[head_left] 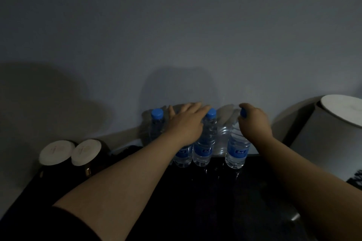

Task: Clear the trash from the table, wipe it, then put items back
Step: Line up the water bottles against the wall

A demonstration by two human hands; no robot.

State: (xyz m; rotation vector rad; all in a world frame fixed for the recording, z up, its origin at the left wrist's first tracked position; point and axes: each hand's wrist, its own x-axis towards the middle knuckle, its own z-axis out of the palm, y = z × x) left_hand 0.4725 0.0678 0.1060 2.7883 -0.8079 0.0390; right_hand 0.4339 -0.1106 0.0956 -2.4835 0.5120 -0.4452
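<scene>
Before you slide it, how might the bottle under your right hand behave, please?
The bottle seems full, so probably heavy for its size. Tall and narrow, held near its top by the right hand, it could tip if pushed.

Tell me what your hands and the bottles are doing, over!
Left hand open, resting atop the bottle row. Right hand grips the right bottle at its cap, upright on table. Lidded cups left, lampshade right; neither blocking.
</scene>
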